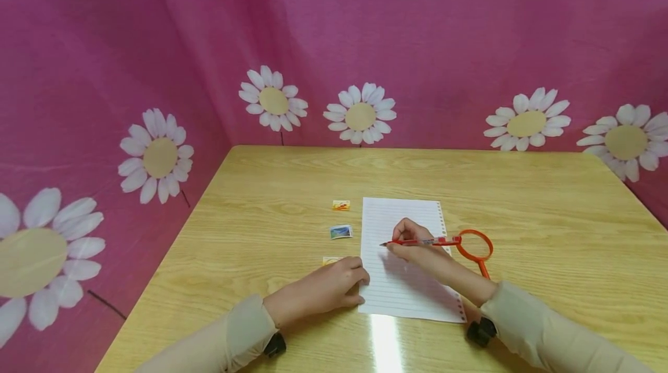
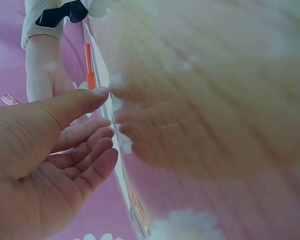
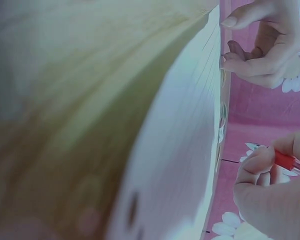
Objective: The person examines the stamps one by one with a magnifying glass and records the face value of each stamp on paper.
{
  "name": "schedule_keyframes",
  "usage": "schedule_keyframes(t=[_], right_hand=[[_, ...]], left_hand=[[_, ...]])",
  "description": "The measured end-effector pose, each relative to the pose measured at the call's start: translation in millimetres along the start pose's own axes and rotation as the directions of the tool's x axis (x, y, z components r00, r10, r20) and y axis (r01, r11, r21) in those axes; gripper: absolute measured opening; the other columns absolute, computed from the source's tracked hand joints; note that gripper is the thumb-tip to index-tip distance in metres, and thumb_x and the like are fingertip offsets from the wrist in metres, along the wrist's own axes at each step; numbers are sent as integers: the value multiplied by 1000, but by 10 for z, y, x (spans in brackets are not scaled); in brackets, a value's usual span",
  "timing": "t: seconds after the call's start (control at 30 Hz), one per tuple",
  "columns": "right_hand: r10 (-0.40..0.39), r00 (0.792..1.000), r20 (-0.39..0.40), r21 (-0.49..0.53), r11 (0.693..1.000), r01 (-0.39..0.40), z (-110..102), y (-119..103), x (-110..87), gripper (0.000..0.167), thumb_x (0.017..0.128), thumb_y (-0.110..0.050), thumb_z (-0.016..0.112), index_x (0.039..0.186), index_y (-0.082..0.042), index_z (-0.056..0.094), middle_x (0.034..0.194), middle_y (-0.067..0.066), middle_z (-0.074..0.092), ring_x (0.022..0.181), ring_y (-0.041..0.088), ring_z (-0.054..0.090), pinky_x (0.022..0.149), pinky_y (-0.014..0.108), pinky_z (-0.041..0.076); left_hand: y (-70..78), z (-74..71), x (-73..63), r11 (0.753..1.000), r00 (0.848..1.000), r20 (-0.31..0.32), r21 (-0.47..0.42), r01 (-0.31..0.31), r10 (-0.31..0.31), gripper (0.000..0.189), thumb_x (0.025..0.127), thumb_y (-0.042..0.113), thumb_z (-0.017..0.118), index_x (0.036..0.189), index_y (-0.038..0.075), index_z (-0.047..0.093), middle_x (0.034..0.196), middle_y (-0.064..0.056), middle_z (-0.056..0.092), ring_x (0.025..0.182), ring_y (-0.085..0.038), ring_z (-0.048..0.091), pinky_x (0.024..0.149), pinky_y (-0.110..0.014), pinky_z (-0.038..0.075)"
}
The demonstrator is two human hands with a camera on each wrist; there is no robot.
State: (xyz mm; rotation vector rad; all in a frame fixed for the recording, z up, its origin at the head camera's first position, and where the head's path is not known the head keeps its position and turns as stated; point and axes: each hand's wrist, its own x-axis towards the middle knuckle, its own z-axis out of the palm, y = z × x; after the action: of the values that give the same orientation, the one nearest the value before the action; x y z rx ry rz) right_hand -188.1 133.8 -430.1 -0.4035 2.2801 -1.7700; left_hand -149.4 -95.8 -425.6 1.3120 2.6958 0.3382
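Note:
A sheet of lined paper (image 1: 381, 297) with punched holes along its right side lies on the wooden table. Above it, my right hand (image 1: 420, 248) pinches a red pen (image 1: 440, 241) between thumb and fingers. The pen's tip points left; in the right wrist view the tip (image 3: 250, 145) appears raised off the sheet. My left hand (image 1: 334, 283) rests its fingertips at the paper's left edge, fingers loosely bent and gripping nothing. Beside that hand, a yellowish stamp-like piece (image 1: 331, 260) is partly hidden by it.
Left of the paper lie a blue-green picture stamp (image 1: 341, 232) and a yellow-red one (image 1: 341, 206). An orange magnifying glass (image 1: 483, 269) lies by the paper's right edge, partly behind the pen's end. A pink curtain (image 1: 417, 25) with daisies surrounds the table (image 1: 235, 234).

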Motion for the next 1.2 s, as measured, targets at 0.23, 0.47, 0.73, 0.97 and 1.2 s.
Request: schedule_keyframes(t=[0.23,0.47,0.73,0.97,1.2], right_hand=[[28,999,-26,-31,999,-29,-7,18,34,23,87,-3,63,95,9,45,68,-4,47,57,3,43,52,17,36],[71,996,-46,-34,997,-72,-1,55,103,20,86,-5,63,94,5,47,67,-6,47,58,2,43,53,17,36],[155,987,-52,-46,986,-157,25,129,133,13,85,-7,61,88,-5,48,63,-7,47,58,3,43,54,18,35],[118,991,-56,-73,990,-122,27,157,142,14,85,-7,61,89,-4,47,64,-6,47,59,3,44,55,18,36],[97,994,-52,-121,987,-102,53,165,148,16,84,-5,61,90,-2,46,67,-4,43,58,4,39,53,18,32]], left_hand=[[2,-6,1,1000,1000,12,1,9,-9,25,90,25,71,108,8,67,101,0,58,82,-3,45,76,-13,45],[1,-13,-9,1000,1000,7,11,3,-3,26,90,27,71,108,8,67,101,0,58,81,-3,46,75,-13,45],[6,-2,3,1000,1000,-5,25,-10,10,25,89,26,72,106,9,68,99,0,58,81,-2,47,75,-12,45],[7,3,9,999,1000,-3,32,0,0,26,89,28,72,107,10,69,98,1,59,80,-2,46,73,-12,45],[5,11,14,999,1000,-4,42,-6,6,26,89,28,72,107,10,69,98,1,59,80,-2,46,73,-11,45]])
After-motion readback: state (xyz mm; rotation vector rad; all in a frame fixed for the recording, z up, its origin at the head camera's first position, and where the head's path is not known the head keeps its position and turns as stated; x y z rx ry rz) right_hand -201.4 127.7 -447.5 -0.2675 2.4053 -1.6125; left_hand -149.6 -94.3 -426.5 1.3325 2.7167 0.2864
